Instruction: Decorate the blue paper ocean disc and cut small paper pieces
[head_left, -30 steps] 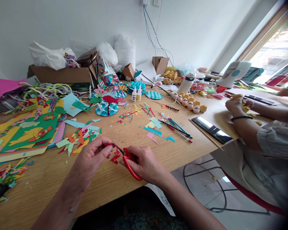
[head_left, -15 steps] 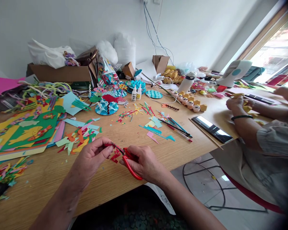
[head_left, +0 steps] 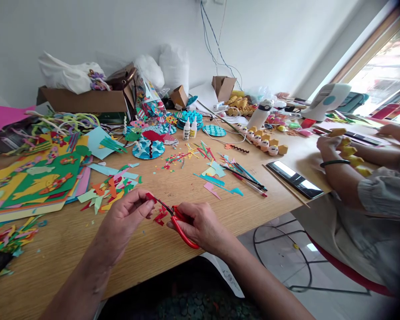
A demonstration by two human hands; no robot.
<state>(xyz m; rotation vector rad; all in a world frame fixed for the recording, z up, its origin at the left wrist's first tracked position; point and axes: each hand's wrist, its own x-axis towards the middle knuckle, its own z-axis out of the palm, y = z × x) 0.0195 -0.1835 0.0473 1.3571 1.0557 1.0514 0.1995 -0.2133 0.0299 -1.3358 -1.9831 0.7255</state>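
Observation:
Between the thumb and fingers of my left hand (head_left: 130,218) is a small piece of red paper (head_left: 150,197). My right hand (head_left: 202,226) grips a pair of scissors (head_left: 186,233) with red handles. Their dark blades point up and left, with the tips at the red paper's edge. Below the blades, red paper scraps (head_left: 160,216) lie on the wooden table (head_left: 146,262). Coloured paper offcuts (head_left: 110,191) are strewn just beyond my left hand.
Paintbrushes (head_left: 245,178) and a phone (head_left: 293,179) lie to the right. Glue bottles (head_left: 186,129) stand behind a blue disc decoration (head_left: 149,149). Stacked coloured sheets (head_left: 30,186) cover the left side. At right, another person's hands (head_left: 330,144) hold yellow carton pieces.
More of the red paper now shows above my left fingertips, which have shifted slightly. The scissors stay almost in place. The other person's yellow carton strip has come further into view.

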